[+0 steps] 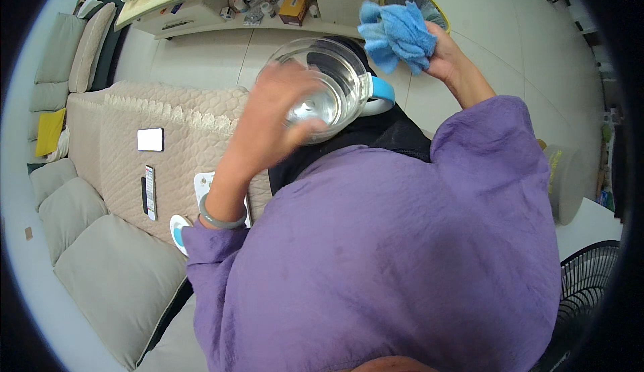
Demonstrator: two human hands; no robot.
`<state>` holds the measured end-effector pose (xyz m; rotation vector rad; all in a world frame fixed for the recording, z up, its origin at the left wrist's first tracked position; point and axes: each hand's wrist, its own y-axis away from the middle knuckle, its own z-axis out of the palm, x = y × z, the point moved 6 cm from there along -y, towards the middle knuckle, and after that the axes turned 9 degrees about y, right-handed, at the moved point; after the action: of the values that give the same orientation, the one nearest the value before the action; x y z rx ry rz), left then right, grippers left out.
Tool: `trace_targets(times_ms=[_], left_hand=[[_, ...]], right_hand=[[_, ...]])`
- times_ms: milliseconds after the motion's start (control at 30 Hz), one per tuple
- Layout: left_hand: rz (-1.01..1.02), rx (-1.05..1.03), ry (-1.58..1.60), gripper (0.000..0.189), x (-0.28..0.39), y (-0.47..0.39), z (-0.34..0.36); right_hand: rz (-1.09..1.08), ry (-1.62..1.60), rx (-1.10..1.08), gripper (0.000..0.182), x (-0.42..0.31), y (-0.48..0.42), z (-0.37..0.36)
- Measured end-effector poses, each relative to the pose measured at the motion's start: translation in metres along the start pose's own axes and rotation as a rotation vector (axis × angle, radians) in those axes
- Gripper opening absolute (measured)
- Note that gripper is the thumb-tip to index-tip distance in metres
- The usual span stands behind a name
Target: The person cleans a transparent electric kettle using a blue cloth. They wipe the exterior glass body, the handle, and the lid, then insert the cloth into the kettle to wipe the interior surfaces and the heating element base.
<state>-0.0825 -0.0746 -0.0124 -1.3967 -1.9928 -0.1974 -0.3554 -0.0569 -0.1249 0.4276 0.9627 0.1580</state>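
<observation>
A clear glass jug [347, 98] with a blue and white handle [381, 95] rests on my lap, on black trousers, its mouth tilted towards me. Motion blurs my left hand [284, 108] over the jug's near left side; thumb and fingers are apart and no object shows between them. A grey bangle [221, 221] circles that wrist. Out to the right, my right hand [443, 52] grips a crumpled blue cloth [402, 37], apart from the jug. Behind my left forearm, a white panel-like object [203, 183] is partly hidden. Near that sleeve lies a white and blue lid-like piece [178, 228].
The quilted sofa cover [115, 170] holds a phone [150, 139] and a white remote control [150, 193]. Ahead stands a low cabinet [186, 22] with an orange box [294, 7] on its open shelf. A yellow-rimmed bin [443, 17] is beyond the cloth. A fan [588, 281] stands at right.
</observation>
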Motion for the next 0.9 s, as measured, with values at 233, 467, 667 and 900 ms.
trace_targets(times_ms=[233,467,667,900], left_hand=[[-0.215,-0.482,-0.269,0.027,0.008,-0.003,0.057],[-0.379,-0.260,-0.102,0.021,-0.002,-0.008,0.008],[-0.608,0.066,0.498,0.025,-0.012,-0.001,-0.026],[-0.686,0.213,0.767,0.029,-0.030,0.021,-0.016]], right_hand=[[0.084,-0.161,-0.172,0.032,0.033,0.000,0.009],[-0.032,-0.420,-0.373,0.040,0.016,0.019,0.016],[-0.190,-0.455,-0.256,0.049,-0.016,0.025,0.013],[-0.352,-0.047,-0.335,0.055,-0.013,0.064,0.074]])
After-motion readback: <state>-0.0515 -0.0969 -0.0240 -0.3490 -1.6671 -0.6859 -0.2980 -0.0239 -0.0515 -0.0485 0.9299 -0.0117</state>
